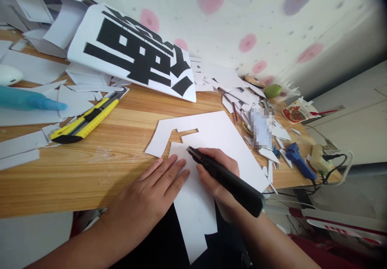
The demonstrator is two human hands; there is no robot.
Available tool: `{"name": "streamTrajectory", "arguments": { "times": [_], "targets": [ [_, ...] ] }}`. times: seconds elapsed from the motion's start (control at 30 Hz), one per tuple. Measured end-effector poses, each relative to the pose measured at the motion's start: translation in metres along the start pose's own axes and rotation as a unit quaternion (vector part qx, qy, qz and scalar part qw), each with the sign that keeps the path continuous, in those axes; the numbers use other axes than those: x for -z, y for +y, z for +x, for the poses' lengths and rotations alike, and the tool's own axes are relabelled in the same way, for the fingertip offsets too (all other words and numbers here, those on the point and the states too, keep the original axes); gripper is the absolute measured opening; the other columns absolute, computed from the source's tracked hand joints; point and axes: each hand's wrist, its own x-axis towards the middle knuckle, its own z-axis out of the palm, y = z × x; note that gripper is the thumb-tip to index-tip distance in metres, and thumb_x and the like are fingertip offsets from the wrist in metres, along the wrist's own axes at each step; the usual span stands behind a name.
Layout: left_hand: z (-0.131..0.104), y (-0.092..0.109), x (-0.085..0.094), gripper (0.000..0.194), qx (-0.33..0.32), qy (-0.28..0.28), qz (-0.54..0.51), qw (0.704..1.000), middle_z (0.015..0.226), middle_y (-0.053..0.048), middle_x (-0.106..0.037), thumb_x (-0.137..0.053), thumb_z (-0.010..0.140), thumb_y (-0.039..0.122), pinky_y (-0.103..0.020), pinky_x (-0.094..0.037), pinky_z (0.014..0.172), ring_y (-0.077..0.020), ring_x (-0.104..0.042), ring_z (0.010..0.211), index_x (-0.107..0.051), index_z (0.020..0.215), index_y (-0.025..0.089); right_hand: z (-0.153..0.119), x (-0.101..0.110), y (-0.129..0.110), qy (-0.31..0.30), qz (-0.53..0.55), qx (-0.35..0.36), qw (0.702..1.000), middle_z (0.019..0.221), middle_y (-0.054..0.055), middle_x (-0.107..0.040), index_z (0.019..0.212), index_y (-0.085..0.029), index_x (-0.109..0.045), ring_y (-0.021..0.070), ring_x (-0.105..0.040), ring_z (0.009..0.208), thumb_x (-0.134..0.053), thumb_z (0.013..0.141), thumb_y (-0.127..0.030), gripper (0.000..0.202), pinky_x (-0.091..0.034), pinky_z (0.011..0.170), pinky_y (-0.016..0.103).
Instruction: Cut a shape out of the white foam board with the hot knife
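A white sheet (222, 136) with cut-out edges lies on the wooden table and hangs over its front edge. My left hand (151, 192) rests flat with fingers stretched out, its fingertips on the sheet. In my right hand (219, 168) is a black utility knife (236, 184), gripped along its body. The knife's blade tip touches or hovers just over the sheet, right of my left fingertips; contact cannot be made out. A second utility knife (87, 118), yellow and black, lies on the table to the left.
A white board with black lettering (136, 51) leans at the back. White scraps (238, 96) are heaped behind and to the right, near a blue glue gun (299, 160), a power strip (320, 160) and a printed tub (298, 110). A blue bottle (27, 100) lies at far left.
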Motion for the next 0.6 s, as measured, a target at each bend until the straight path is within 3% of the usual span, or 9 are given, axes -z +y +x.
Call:
{"name": "streamTrajectory", "arguments": {
  "times": [0.27, 0.6],
  "targets": [
    [0.002, -0.001, 0.002, 0.047, -0.006, 0.006, 0.019, 1.0, 0.146, -0.009, -0.059, -0.031, 0.1, 0.006, -0.041, -0.037, 0.113, -0.025, -0.055, 0.135, -0.06, 0.136, 0.014, 0.0, 0.004, -0.011, -0.031, -0.026, -0.011, 0.999, 0.093, 0.005, -0.077, 0.109, -0.024, -0.067, 0.0197, -0.072, 0.078, -0.068, 0.086, -0.02, 0.024, -0.059, 0.073, 0.033],
    [0.002, 0.003, 0.0, 0.047, 0.027, -0.009, 0.008, 1.0, 0.147, -0.007, -0.058, -0.03, 0.101, 0.007, -0.044, -0.038, 0.113, -0.0263, -0.056, 0.134, -0.059, 0.137, 0.016, 0.005, 0.015, -0.006, -0.108, -0.093, 0.09, 0.986, 0.077, 0.002, -0.068, 0.11, -0.022, -0.063, 0.0175, -0.064, 0.066, -0.062, 0.086, -0.02, 0.023, -0.053, 0.062, 0.029]
  ]
}}
